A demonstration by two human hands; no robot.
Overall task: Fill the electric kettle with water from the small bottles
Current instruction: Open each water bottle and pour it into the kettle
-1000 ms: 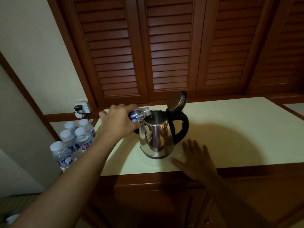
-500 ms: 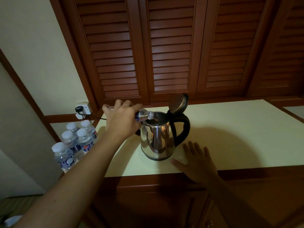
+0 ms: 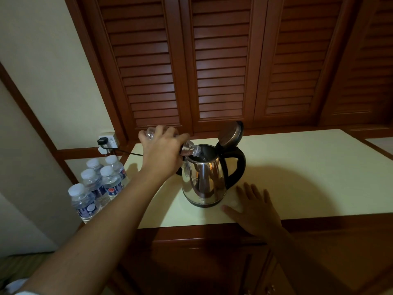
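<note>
A steel electric kettle (image 3: 203,180) with a black handle stands on the cream counter (image 3: 297,167), its lid (image 3: 230,134) flipped up. My left hand (image 3: 162,153) grips a small clear water bottle (image 3: 190,150), tipped down steeply with its neck over the kettle's open mouth and its base raised behind my fingers. My right hand (image 3: 255,210) lies flat and open on the counter's front edge, just right of the kettle's base. Several capped small bottles (image 3: 95,184) stand together on a lower ledge at the left.
A black plug sits in a wall socket (image 3: 108,141) and its cord runs toward the kettle. Dark louvred wooden doors (image 3: 219,67) rise behind the counter. Wooden cabinet fronts lie below the counter's edge.
My left hand has tilted the bottle further, lifting its base while the neck stays over the kettle's mouth. The right hand has stayed flat on the counter.
</note>
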